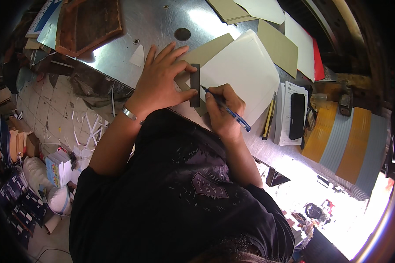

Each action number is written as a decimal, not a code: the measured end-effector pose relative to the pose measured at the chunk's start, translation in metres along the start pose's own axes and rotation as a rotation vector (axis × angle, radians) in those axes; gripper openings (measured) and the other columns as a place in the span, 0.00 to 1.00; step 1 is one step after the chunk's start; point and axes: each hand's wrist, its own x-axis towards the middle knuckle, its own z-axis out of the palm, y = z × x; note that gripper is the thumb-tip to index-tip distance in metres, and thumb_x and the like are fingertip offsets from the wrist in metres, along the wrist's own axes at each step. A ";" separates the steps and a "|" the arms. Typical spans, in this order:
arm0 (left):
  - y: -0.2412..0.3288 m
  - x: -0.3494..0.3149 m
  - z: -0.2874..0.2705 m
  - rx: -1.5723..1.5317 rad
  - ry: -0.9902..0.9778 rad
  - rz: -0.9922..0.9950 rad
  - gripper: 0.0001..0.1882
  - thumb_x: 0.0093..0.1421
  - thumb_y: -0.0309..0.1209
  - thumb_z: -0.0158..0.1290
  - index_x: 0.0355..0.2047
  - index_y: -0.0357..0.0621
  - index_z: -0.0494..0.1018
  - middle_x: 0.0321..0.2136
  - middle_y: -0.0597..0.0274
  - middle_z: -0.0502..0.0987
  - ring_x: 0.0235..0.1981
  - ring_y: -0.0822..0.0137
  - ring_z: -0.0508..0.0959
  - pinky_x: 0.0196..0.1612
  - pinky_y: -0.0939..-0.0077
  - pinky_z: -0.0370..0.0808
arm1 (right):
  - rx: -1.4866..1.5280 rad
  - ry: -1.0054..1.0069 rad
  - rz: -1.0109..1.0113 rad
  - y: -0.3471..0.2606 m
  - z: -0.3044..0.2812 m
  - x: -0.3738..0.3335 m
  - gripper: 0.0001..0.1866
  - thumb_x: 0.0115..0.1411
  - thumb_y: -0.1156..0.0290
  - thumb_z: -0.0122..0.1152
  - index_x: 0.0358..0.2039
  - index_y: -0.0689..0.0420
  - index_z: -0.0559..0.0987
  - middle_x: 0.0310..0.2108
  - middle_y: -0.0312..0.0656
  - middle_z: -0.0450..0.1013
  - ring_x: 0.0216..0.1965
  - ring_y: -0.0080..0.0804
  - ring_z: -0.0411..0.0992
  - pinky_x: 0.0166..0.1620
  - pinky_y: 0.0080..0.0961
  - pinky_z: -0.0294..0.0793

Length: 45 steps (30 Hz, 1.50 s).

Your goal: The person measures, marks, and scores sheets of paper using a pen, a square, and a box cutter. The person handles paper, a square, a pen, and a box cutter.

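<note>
nearest, the right hand (224, 113) has its grip clamped on a pen (237, 118) beside a dark ruler (195, 85); the left hand (161, 78), thumb and forefinger apart, presses the ruler, probably for steadiness, over white paper (241, 72) on the table (152, 22).

So it's a plain black tee (145, 210) with loose short sleeves (103, 180), and there's a muted purplish shield-shaped print (210, 185) on the chest, pale little dashes scattered around it. Also a shiny silver metal bracelet (129, 113) behind the left hand (160, 74).
</note>
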 end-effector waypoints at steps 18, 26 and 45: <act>0.000 0.000 0.000 -0.017 0.009 0.008 0.27 0.49 0.49 0.77 0.48 0.56 0.85 0.73 0.58 0.72 0.78 0.46 0.64 0.80 0.29 0.49 | 0.014 0.046 -0.031 0.006 0.002 0.001 0.06 0.64 0.75 0.71 0.39 0.64 0.83 0.26 0.47 0.79 0.26 0.33 0.80 0.33 0.30 0.77; -0.001 0.000 0.000 -0.014 0.022 0.018 0.27 0.49 0.49 0.77 0.48 0.56 0.84 0.72 0.57 0.72 0.78 0.45 0.64 0.80 0.29 0.49 | 0.009 0.035 -0.030 0.004 0.002 0.002 0.06 0.64 0.76 0.71 0.38 0.64 0.83 0.26 0.48 0.79 0.26 0.36 0.80 0.33 0.32 0.78; -0.001 0.000 0.001 0.001 0.023 0.020 0.28 0.49 0.49 0.78 0.49 0.56 0.84 0.72 0.57 0.72 0.78 0.46 0.64 0.80 0.29 0.49 | -0.022 0.023 -0.008 0.002 0.002 0.002 0.07 0.64 0.75 0.71 0.39 0.63 0.83 0.29 0.50 0.81 0.28 0.40 0.82 0.35 0.33 0.80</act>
